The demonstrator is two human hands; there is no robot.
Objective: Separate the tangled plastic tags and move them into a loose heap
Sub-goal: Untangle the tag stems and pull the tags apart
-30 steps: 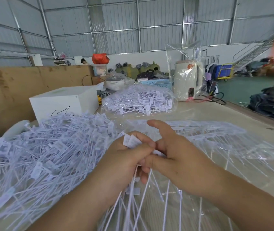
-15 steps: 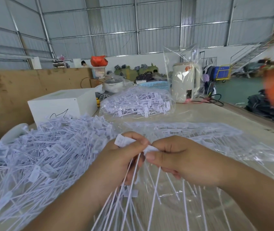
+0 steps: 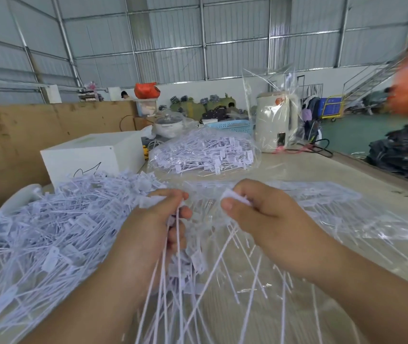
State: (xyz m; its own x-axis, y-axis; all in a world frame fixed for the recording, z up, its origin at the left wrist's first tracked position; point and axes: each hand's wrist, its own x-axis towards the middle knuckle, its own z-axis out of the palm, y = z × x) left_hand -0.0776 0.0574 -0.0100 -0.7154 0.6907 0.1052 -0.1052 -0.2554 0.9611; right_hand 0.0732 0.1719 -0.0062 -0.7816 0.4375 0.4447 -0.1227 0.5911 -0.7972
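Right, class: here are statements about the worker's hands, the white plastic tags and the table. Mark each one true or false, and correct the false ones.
1. Both hands pinch bunches of thin white plastic tags. True: left hand, right hand.
2. The two hands touch each other. False: a gap separates them.
3. The big loose heap of white tags lies to the person's left. True.
4. The clear plastic bag of tags sits on the white box. False: it lies on the table beside it.

no legible text, tabletop [image 3: 347, 175] lettering too blurred to read
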